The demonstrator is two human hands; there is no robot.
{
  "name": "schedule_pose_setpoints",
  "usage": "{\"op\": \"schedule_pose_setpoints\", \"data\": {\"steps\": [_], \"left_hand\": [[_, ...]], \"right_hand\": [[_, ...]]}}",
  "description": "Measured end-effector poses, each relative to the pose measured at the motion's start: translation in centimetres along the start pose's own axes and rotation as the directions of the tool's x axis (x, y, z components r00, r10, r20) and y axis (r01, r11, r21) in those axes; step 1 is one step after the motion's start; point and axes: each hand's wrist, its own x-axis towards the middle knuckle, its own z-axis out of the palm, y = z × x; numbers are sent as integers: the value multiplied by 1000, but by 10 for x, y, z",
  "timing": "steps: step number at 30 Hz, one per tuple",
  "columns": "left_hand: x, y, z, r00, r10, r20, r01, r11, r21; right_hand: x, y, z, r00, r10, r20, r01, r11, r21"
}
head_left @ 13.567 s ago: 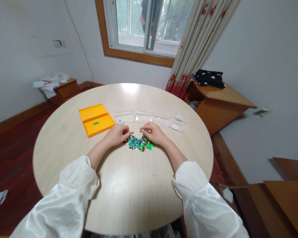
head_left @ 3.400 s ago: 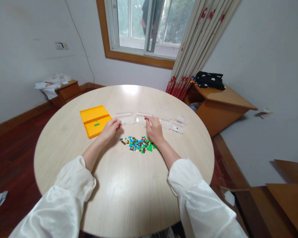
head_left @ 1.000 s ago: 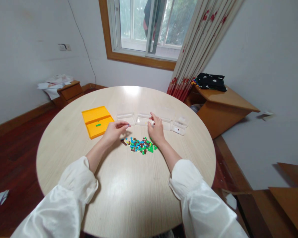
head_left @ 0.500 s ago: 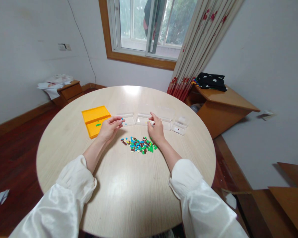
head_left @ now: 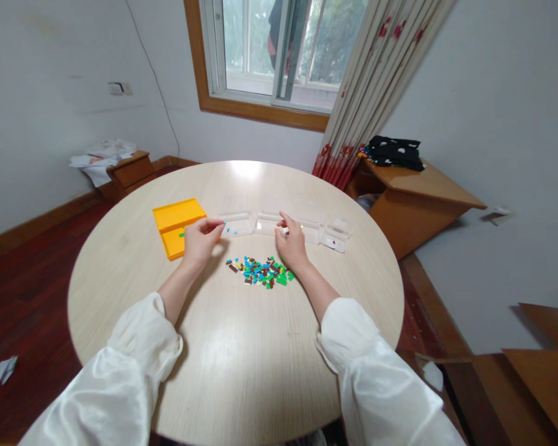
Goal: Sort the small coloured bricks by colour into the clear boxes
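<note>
My left hand (head_left: 201,243) is over the left end of a clear plastic box (head_left: 239,227), its thumb and fingers pinched around a small blue toy brick (head_left: 224,224), mostly hidden by the fingertips. Inside that box lie a couple of small blue bricks (head_left: 235,233). Beside a second clear box (head_left: 266,224), my right hand (head_left: 292,243) is held with thumb and index finger apart. Small whitish bits show in the gap; whether they touch the fingers is unclear. Nearer me lies a loose pile of blue, green, brown, yellow and cream bricks (head_left: 263,272).
An open yellow case (head_left: 179,214) with a green brick (head_left: 181,235) stands left of the boxes, partly behind my left hand. Further right are more clear boxes (head_left: 333,241), the end one holding a dark red piece. Everything rests on a round wooden table (head_left: 242,359).
My left hand has drawn slightly left, and its wrist has turned. Another blue brick now shows in the left clear box below the fingertips. My right hand has barely moved.
</note>
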Motion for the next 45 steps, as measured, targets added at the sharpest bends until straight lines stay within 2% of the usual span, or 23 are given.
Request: {"op": "schedule_pose_setpoints", "data": {"steps": [2, 5, 9, 12, 15, 22, 28, 30, 32, 34, 36, 40, 42, 45], "left_hand": [[-2, -1, -2, 991, 134, 0, -130, 960, 249], [-2, -4, -5, 963, 263, 59, -256, 822, 510], [2, -8, -9, 917, 357, 179, -373, 607, 702], [7, -10, -10, 906, 361, 223, -394, 522, 757], [10, -13, -11, 915, 348, 206, -375, 538, 755], [12, -15, -13, 921, 379, 92, -342, 668, 661], [2, -5, -9, 955, 268, 124, -282, 704, 651], [-1, -3, -8, 953, 230, 196, -302, 733, 610], [-3, -1, -9, 915, 160, 369, -351, 767, 537], [-3, 0, -11, 833, 59, 550, -365, 806, 466], [-4, 0, -12, 774, -1, 634, -345, 839, 422], [-4, 0, -12, 764, -47, 644, -272, 882, 386], [-4, -1, -12, 752, -99, 652, -263, 861, 434], [-4, -2, -10, 763, -122, 634, -292, 811, 507]], "right_hand": [[0, -1, 0, 1000, 1, 7, -1, 1000, -2], [0, -1, 1, 1000, 1, 16, -1, 1000, -5], [0, -1, 1, 999, -11, 40, 11, 1000, -3], [1, -1, 1, 998, -19, 56, 20, 1000, -8], [1, -2, 1, 998, -20, 57, 22, 1000, -20], [0, -4, 1, 998, -32, 46, 33, 999, -22], [1, -4, 1, 998, -44, 41, 45, 998, -31], [1, -4, 1, 998, -48, 38, 50, 998, -29], [1, -4, 1, 998, -50, 39, 51, 998, -24], [1, -3, 1, 998, -49, 41, 50, 999, -22], [1, -3, 1, 998, -49, 42, 50, 999, -22], [0, -3, 0, 998, -46, 40, 47, 999, -17], [1, -3, 0, 998, -40, 42, 41, 999, -15], [1, -4, -1, 998, -36, 49, 37, 999, -10]]}}
